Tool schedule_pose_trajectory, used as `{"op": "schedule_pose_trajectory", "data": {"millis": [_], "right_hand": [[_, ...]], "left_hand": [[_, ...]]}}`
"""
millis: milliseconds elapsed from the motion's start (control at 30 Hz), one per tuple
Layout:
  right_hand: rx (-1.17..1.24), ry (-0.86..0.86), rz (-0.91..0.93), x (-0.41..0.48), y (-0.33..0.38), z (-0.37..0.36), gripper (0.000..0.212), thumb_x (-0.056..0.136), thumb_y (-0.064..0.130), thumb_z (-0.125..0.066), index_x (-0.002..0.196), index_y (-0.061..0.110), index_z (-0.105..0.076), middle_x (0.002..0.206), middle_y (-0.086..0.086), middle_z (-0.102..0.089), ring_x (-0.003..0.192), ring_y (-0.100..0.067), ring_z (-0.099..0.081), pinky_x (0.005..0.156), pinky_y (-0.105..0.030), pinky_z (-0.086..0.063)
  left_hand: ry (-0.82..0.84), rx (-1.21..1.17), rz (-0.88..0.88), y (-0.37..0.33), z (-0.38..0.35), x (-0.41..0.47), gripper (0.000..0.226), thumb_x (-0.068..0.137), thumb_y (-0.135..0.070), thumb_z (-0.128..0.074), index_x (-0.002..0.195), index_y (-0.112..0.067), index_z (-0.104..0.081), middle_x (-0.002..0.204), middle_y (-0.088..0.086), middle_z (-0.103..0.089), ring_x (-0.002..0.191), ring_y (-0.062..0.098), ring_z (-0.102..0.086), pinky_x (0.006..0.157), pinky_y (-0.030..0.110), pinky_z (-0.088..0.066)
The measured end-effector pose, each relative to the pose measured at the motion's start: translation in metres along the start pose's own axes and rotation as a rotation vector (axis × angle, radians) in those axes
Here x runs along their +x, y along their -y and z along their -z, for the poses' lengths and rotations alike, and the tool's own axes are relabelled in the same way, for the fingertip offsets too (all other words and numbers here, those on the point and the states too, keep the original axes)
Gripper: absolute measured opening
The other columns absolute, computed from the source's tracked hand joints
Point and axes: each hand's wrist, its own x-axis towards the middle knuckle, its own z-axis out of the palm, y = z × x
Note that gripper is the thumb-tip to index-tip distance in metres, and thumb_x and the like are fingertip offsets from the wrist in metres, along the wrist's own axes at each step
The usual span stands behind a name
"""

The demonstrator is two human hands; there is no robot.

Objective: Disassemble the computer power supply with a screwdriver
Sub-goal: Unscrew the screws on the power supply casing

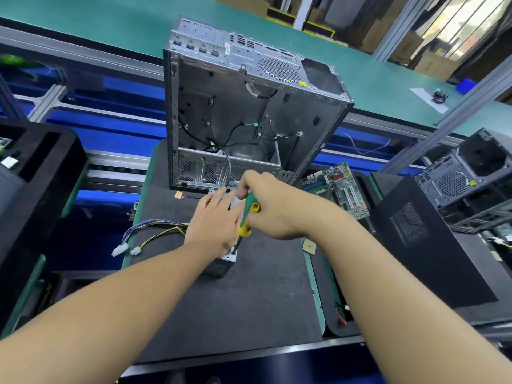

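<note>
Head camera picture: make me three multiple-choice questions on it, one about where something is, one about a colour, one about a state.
1. Where does the circuit board lie?
A. To the right of the open computer case
B. Inside that case
C. On the green belt behind

2. What colours is the screwdriver handle?
A. Red and black
B. Green and yellow
C. Blue and white

3. What is the left hand doing?
A. Pinching a cable
B. Hanging off the bench
C. Resting flat on the power supply

Answers:
1 A: the board sits beside the case's lower right corner.
2 B: a green grip with yellow ends shows in the right hand.
3 C: its straight fingers lie on the box, and the screwdriver tip meets the box's near corner.
</note>
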Motion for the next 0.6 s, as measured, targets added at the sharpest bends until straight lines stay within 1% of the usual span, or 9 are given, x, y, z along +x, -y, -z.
{"op": "schedule_pose_trajectory", "data": {"millis": [67, 133, 167, 233, 300, 400, 467, 533, 600], "right_hand": [[-0.014, -0.071, -0.028, 0.000, 0.003, -0.005, 0.023, 0.096, 0.036, -0.048, 0.111, 0.022, -0.039, 0.109, -0.005, -0.043, 0.084, -0.028, -0.052, 0.079, -0.043, -0.049], [-0.098, -0.159, -0.077, 0.000, 0.005, -0.008, 0.034, 0.099, 0.054, -0.036, 0.103, 0.020, -0.036, 0.092, -0.005, -0.045, 0.080, -0.032, -0.050, 0.070, -0.042, -0.044], [-0.167, -0.184, -0.074, -0.001, 0.006, -0.009, 0.033, 0.101, 0.053, -0.032, 0.100, 0.021, -0.036, 0.082, -0.003, -0.043, 0.079, -0.032, -0.048, 0.068, -0.042, -0.042], [-0.254, -0.176, 0.001, 0.001, 0.005, -0.009, 0.017, 0.104, 0.037, -0.035, 0.100, 0.021, -0.040, 0.076, -0.001, -0.040, 0.082, -0.033, -0.051, 0.070, -0.043, -0.046], [-0.179, -0.128, 0.041, 0.002, 0.001, -0.006, 0.007, 0.101, 0.023, -0.038, 0.105, 0.018, -0.040, 0.090, -0.005, -0.048, 0.086, -0.032, -0.054, 0.075, -0.043, -0.047], [-0.046, 0.020, 0.092, 0.000, -0.002, 0.002, 0.020, 0.093, 0.015, -0.045, 0.112, 0.022, -0.040, 0.107, -0.002, -0.039, 0.072, -0.019, -0.046, 0.066, -0.038, -0.041], [-0.040, 0.062, 0.109, -0.002, -0.002, 0.002, 0.026, 0.090, 0.016, -0.048, 0.113, 0.026, -0.040, 0.106, 0.000, -0.037, 0.076, -0.020, -0.045, 0.064, -0.035, -0.038], [-0.077, 0.017, 0.076, -0.002, -0.001, -0.002, 0.020, 0.093, 0.026, -0.049, 0.110, 0.025, -0.039, 0.105, -0.002, -0.038, 0.089, -0.027, -0.045, 0.073, -0.039, -0.041], [-0.154, -0.047, 0.025, -0.004, 0.000, -0.002, 0.013, 0.099, 0.036, -0.043, 0.089, 0.032, -0.036, 0.095, -0.002, -0.040, 0.086, -0.031, -0.047, 0.075, -0.042, -0.044]], "left_hand": [[-0.022, -0.088, 0.050, -0.001, -0.001, 0.000, 0.051, 0.094, -0.027, -0.035, 0.145, -0.025, -0.038, 0.157, -0.002, -0.031, 0.148, 0.015, -0.007, 0.120, 0.038, -0.012], [-0.011, -0.040, 0.040, -0.002, -0.002, 0.001, 0.056, 0.094, -0.027, -0.024, 0.147, -0.024, -0.038, 0.158, 0.000, -0.030, 0.147, 0.016, -0.006, 0.119, 0.037, -0.014], [-0.004, 0.020, 0.015, -0.002, -0.003, 0.001, 0.057, 0.092, -0.027, -0.020, 0.146, -0.024, -0.040, 0.157, 0.002, -0.031, 0.148, 0.019, -0.009, 0.118, 0.037, -0.015], [0.013, 0.045, 0.007, -0.001, -0.004, 0.002, 0.053, 0.093, -0.026, -0.029, 0.143, -0.022, -0.044, 0.155, 0.001, -0.032, 0.150, 0.019, -0.010, 0.119, 0.038, -0.014], [0.019, 0.024, 0.019, 0.001, -0.004, 0.002, 0.052, 0.089, -0.023, -0.039, 0.141, -0.023, -0.046, 0.152, -0.003, -0.036, 0.148, 0.019, -0.014, 0.119, 0.038, -0.014], [0.031, 0.055, -0.018, 0.000, -0.002, 0.002, 0.050, 0.079, -0.020, -0.048, 0.128, -0.024, -0.051, 0.133, -0.002, -0.051, 0.138, 0.022, -0.031, 0.115, 0.038, -0.023], [0.025, 0.041, -0.026, 0.000, 0.000, 0.002, 0.045, 0.068, -0.016, -0.055, 0.112, -0.025, -0.054, 0.116, -0.002, -0.056, 0.127, 0.024, -0.039, 0.109, 0.036, -0.028], [0.005, 0.023, -0.017, -0.001, 0.001, 0.002, 0.047, 0.071, -0.018, -0.053, 0.118, -0.025, -0.053, 0.122, -0.002, -0.053, 0.130, 0.023, -0.038, 0.110, 0.036, -0.029], [-0.043, -0.009, -0.016, -0.001, 0.000, 0.001, 0.048, 0.082, -0.018, -0.031, 0.125, -0.027, -0.050, 0.128, -0.003, -0.050, 0.132, 0.024, -0.040, 0.108, 0.037, -0.032]]}}
